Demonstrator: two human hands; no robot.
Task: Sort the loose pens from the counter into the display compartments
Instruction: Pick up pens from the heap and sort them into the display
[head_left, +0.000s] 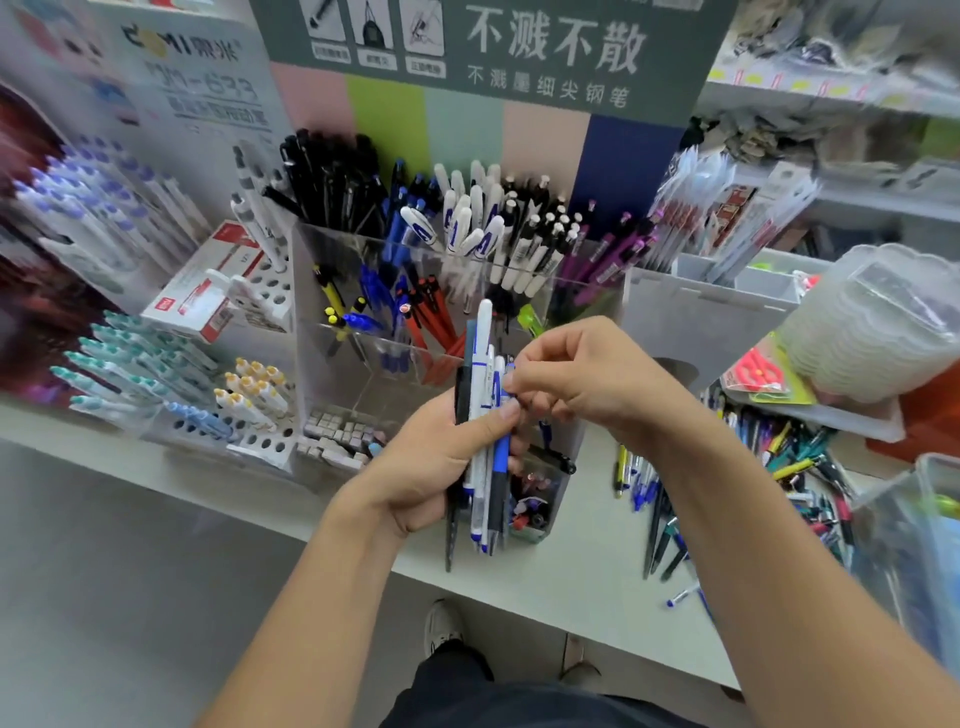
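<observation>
My left hand (436, 462) grips a bunch of pens (485, 415), white, blue and black, held upright over the counter's front edge. My right hand (582, 379) reaches in from the right and pinches the top of one pen in the bunch. Behind the hands stands the clear acrylic display (363, 332), its compartments holding black, blue, white, red, yellow and purple pens. A heap of loose pens (779, 467) lies on the counter (571, 561) to the right.
A white peg rack with teal and yellow-capped pens (171, 374) sits at left, with a red-and-white box (208, 291) behind it. Erasers (337, 436) fill a low tray. Clear plastic tubs (878, 322) stand at right. A small clear box (535, 499) sits below my hands.
</observation>
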